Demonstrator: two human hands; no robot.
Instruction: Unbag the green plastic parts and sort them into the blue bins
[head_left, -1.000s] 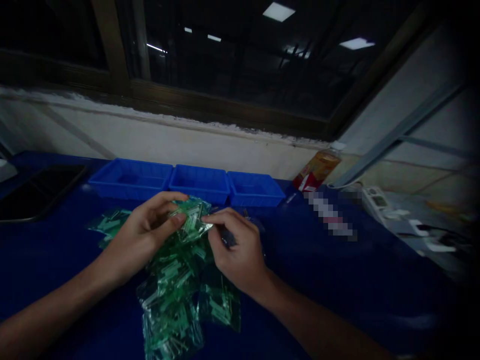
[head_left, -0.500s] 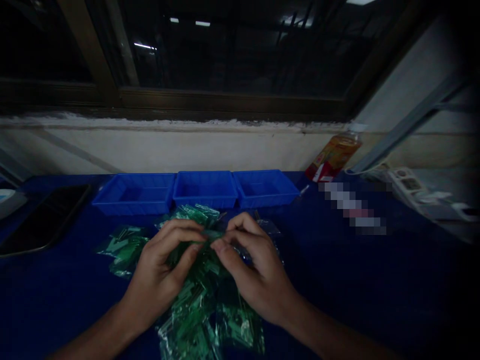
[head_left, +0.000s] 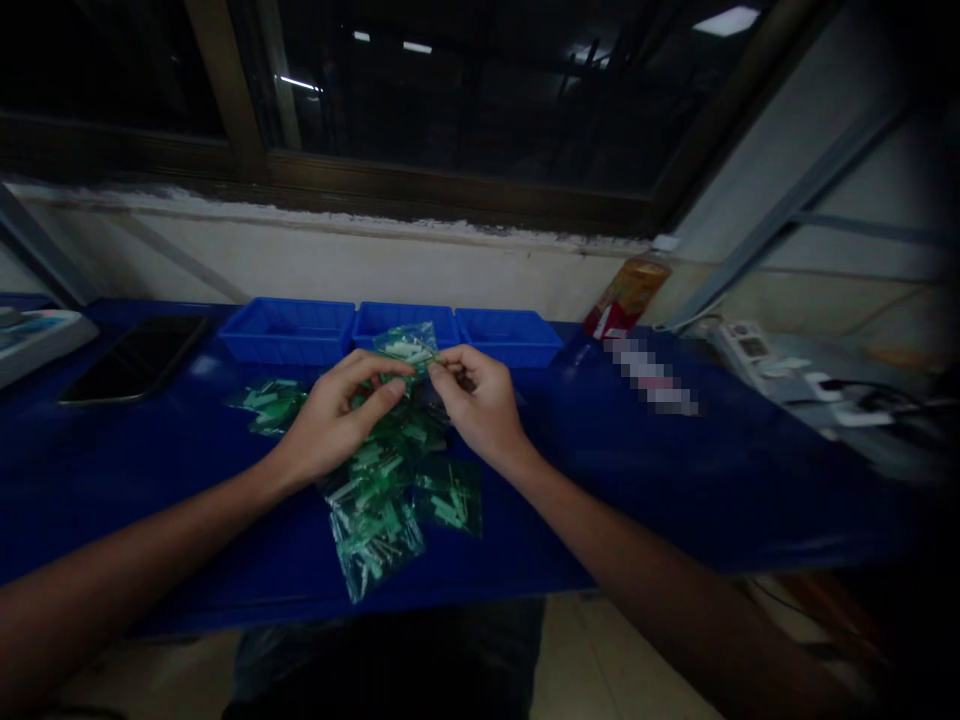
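A small clear green-tinted plastic bag [head_left: 407, 343] with pale strip-like pieces inside is held up in front of the trays. My right hand [head_left: 480, 400] pinches its lower right corner between thumb and fingers. My left hand [head_left: 337, 415] is closed at the lower left edge of the same bag, its fingertips partly hiding that edge. Below both hands lies a heap of similar green bags [head_left: 375, 530], some overlapping. One more green bag [head_left: 448, 497] rests to the right of the heap, and other bags [head_left: 271, 404] lie left of my left hand.
Three blue trays [head_left: 289, 352] stand in a row against the wall. A dark phone [head_left: 135, 358] lies at left beside a white device [head_left: 41, 340]. A bottle [head_left: 628, 295] leans at the back right, near a power strip [head_left: 750, 345] with cables. The blue table's [head_left: 247, 590] front edge shows.
The camera view has tilted down and shifted, so the table's front edge and my lap now show. The held bag now stands higher above my fingers, in front of the trays.
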